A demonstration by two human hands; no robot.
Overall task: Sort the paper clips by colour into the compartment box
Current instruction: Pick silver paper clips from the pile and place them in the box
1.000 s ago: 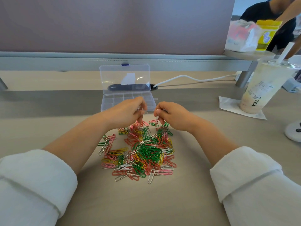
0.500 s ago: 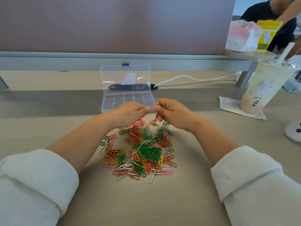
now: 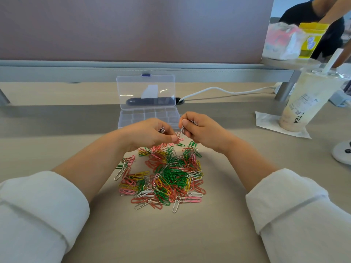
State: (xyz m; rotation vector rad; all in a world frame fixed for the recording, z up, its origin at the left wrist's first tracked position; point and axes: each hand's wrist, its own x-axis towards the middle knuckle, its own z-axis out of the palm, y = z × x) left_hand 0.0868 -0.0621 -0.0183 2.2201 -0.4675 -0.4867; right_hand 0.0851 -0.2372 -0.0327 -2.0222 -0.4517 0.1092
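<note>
A mixed heap of clips (image 3: 167, 177) lies on the surface (image 3: 171, 234) between two sleeved arms. Above its far edge the left hand (image 3: 150, 133) and right hand (image 3: 203, 130) meet, fingers curled round small bunches and pinching clips, apparently separating them. The open box (image 3: 148, 114) waits just behind, its approach unobstructed; a cup (image 3: 307, 99) stands well right.

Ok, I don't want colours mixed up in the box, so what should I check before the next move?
1. Compartment box lid open: ok.
2. Right hand pinches a white clip: ok.
3. Left hand pinches a pink clip: ok.
4. Those two clips separated: cannot tell, they meet between the fingertips.
5. One colour per hand: cannot tell, extra clips are bunched in both hands.
6. Tea cup clear of the hands: ok.
</note>
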